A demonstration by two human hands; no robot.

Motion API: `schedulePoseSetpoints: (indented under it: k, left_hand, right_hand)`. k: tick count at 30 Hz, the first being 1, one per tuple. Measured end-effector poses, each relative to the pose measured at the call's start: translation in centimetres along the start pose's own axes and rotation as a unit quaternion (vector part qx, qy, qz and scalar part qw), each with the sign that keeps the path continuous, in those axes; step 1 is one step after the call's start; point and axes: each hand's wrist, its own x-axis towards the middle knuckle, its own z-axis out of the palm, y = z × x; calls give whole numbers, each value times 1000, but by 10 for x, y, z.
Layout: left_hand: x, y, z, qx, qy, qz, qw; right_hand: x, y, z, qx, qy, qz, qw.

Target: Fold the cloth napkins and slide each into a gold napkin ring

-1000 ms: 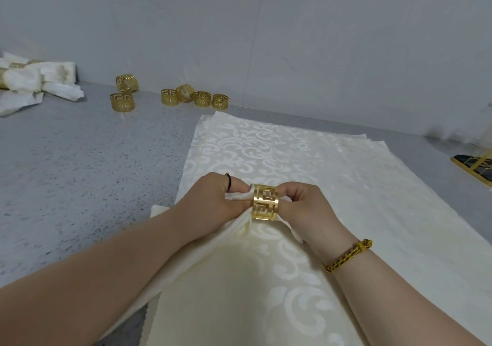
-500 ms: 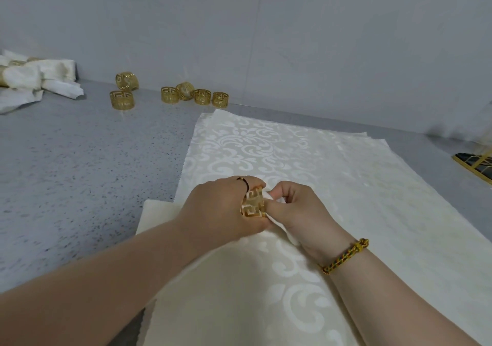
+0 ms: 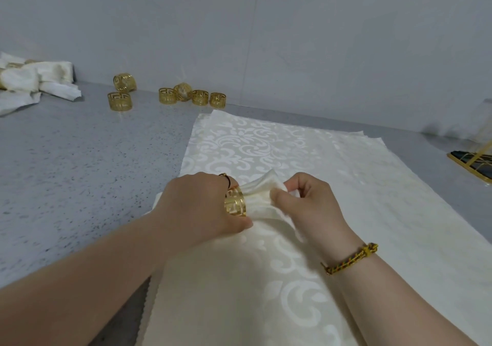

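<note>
Left hand [image 3: 202, 207] grips gold napkin ring [image 3: 234, 204], fingers curled round it, ring opening facing right. Right hand [image 3: 311, 204] pinches the bunched end of the napkin [image 3: 262, 195] where it sticks out of the ring's right side, thumb and fingers closed on the cloth. Below the hands, cloth fans out toward the near edge. Braided bracelet [image 3: 351, 259] on the right wrist. Both hands sit over a stack of flat cream damask napkins [image 3: 266, 143] on the grey speckled counter [image 3: 66, 164]. Far side, by the wall: six spare gold rings [image 3: 119, 101], loose, two left, four clustered. Far left: pile of ringed napkins [image 3: 34, 79]. Right edge: gold-framed dark object [image 3: 471, 163], partly cut off.
</note>
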Motion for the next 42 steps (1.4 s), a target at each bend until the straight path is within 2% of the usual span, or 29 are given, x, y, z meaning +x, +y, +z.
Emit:
schedulePoseSetpoints:
  k: [3,10,14,20,25,31,34,36,37,38,40,41,42]
  left_hand:
    - [0,-3,-3,-9,-23,-6,1000]
    - [-1,-6,-1,21,-20,3,1000]
    - [-1,-9,-1,12,-43,10,999]
    - [1,-8,5,13,-6,27,1000]
    - [1,-7,10,2,-15,50,999]
    - [0,-14,-2,-62,-56,43,996]
    - [-13,-32,-12,-69,-22,27,997]
    - [-25,-44,-13,-60,5,9,998]
    - [-30,-48,-13,-61,12,1,998]
    - [-32,-49,-12,-64,23,-3,998]
    - [-34,-47,-12,-55,41,-5,998]
    - [-35,-45,-11,-38,49,-4,998]
    - [-37,-42,-12,-22,56,-7,998]
  right_hand:
    - [0,-1,-2,68,-20,44,997]
    - [1,1,-5,170,-42,115,978]
    - [4,5,-6,157,-49,129,978]
    - [4,5,-6,172,-100,164,966]
    - [3,4,-7,176,-115,174,962]
    - [3,2,-17,112,-149,168,968]
    - [2,-1,-25,-8,-100,98,990]
    - [-1,-8,-28,-61,-46,12,997]
    - [-2,-15,-26,-93,-49,-48,993]
    - [-4,-21,-21,-162,-82,-116,977]
    - [-2,-30,-6,-351,-186,-222,891]
    - [0,-30,3,-414,-217,-249,848]
    - [1,-32,12,-447,-227,-263,824]
